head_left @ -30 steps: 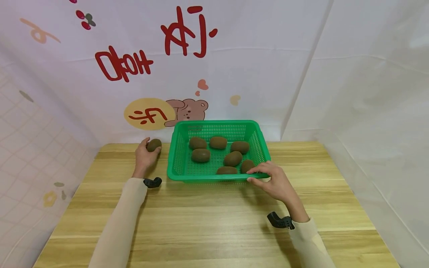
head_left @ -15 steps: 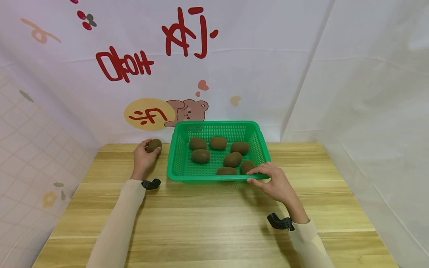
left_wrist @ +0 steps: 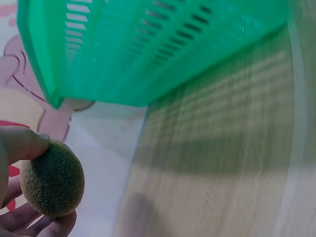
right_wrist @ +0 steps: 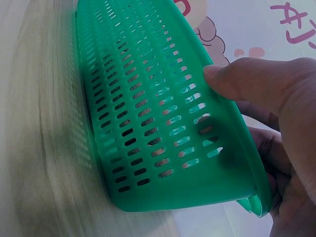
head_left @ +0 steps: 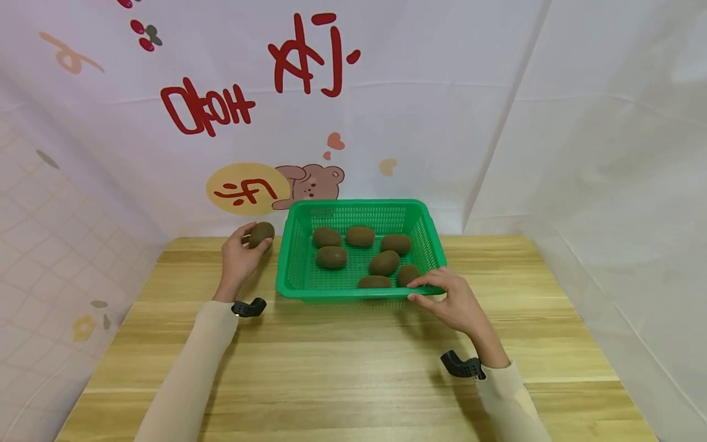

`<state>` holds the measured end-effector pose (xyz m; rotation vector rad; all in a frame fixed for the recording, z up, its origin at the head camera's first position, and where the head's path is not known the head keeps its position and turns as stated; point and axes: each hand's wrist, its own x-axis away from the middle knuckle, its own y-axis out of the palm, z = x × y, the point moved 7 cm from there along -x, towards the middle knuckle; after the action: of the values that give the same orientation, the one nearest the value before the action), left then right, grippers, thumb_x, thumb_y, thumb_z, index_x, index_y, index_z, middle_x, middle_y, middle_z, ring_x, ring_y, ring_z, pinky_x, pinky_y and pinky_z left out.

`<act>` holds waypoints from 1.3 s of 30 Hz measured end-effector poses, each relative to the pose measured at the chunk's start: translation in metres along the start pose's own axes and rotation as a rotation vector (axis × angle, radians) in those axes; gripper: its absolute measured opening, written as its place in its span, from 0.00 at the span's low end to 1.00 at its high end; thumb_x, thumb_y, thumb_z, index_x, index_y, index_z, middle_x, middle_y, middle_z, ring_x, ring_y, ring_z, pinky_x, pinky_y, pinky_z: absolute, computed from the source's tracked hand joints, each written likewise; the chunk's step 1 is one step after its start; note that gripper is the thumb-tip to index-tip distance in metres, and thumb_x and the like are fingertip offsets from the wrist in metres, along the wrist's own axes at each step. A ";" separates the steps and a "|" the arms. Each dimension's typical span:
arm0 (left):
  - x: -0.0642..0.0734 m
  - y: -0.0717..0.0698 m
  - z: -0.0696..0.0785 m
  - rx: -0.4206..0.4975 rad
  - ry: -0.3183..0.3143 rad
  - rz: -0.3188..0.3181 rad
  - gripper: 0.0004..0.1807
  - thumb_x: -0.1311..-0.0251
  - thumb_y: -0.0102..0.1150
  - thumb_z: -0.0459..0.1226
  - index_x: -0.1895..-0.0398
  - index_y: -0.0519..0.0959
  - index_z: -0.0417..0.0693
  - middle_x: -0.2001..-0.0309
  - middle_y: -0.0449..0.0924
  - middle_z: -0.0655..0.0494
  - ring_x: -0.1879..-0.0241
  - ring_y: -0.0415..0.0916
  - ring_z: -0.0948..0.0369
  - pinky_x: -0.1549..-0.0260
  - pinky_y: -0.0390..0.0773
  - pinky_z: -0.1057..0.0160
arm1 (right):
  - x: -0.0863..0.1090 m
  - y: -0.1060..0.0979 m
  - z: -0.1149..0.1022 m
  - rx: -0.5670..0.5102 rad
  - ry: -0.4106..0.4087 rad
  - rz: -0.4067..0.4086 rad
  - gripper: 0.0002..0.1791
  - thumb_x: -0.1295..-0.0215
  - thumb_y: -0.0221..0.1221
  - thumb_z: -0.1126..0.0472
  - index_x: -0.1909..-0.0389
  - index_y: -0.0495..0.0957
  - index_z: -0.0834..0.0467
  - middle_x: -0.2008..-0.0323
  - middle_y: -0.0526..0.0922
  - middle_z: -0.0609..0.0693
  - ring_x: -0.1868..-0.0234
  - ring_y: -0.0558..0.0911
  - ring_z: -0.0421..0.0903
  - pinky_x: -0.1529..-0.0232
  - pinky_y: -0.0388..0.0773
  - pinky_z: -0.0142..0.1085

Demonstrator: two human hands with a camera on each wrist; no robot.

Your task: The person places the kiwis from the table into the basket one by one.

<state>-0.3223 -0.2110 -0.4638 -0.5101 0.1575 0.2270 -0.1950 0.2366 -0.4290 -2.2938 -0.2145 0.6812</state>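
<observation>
My left hand (head_left: 239, 263) pinches a brown fuzzy kiwi (head_left: 261, 235) between thumb and fingers, just left of the basket. In the left wrist view the kiwi (left_wrist: 53, 180) shows up off the wooden surface, below the basket's side wall. A green plastic basket (head_left: 309, 293) stands in the middle of the table, with several kiwis (head_left: 331, 257) lying loose on its slotted floor. At its front right corner, my right hand (head_left: 454, 302) grips the rim, thumb outside and fingers over the inner side. The right wrist view shows that thumb (right_wrist: 237, 79) against the outer wall.
The wooden table (head_left: 342, 368) extends in front of the basket and to both sides. Behind it hangs a white printed cloth (head_left: 420, 110) with red characters and a bear, close to the basket's far rim. More white cloth hangs at left and right.
My left hand has raised the kiwi slightly and carried it a little right, toward the basket. My right hand stays on the rim, and the basket keeps its place.
</observation>
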 end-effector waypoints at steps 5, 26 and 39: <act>0.006 -0.003 0.016 0.028 0.040 -0.002 0.31 0.35 0.68 0.38 0.29 0.73 0.40 0.34 0.74 0.35 0.35 0.74 0.41 0.38 0.78 0.42 | -0.001 0.000 0.001 -0.013 0.005 -0.001 0.10 0.40 0.74 0.57 0.57 0.89 0.45 0.62 0.89 0.48 0.57 0.81 0.49 0.55 0.79 0.46; 0.052 -0.010 0.083 0.103 0.190 -0.087 0.32 0.38 0.72 0.40 0.31 0.75 0.46 0.36 0.78 0.46 0.38 0.79 0.50 0.43 0.82 0.67 | -0.002 -0.001 0.000 0.009 -0.006 0.004 0.11 0.41 0.74 0.57 0.58 0.88 0.42 0.63 0.88 0.38 0.58 0.79 0.39 0.56 0.78 0.42; 0.075 0.004 0.108 0.191 0.314 -0.164 0.31 0.42 0.75 0.33 0.33 0.77 0.46 0.38 0.80 0.46 0.41 0.80 0.51 0.49 0.78 0.79 | -0.001 0.000 0.001 0.014 -0.002 0.010 0.11 0.41 0.75 0.57 0.58 0.88 0.41 0.62 0.87 0.35 0.57 0.78 0.37 0.54 0.76 0.37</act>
<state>-0.2407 -0.1400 -0.3880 -0.3638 0.4375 -0.0304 -0.1967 0.2370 -0.4294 -2.2825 -0.1992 0.6880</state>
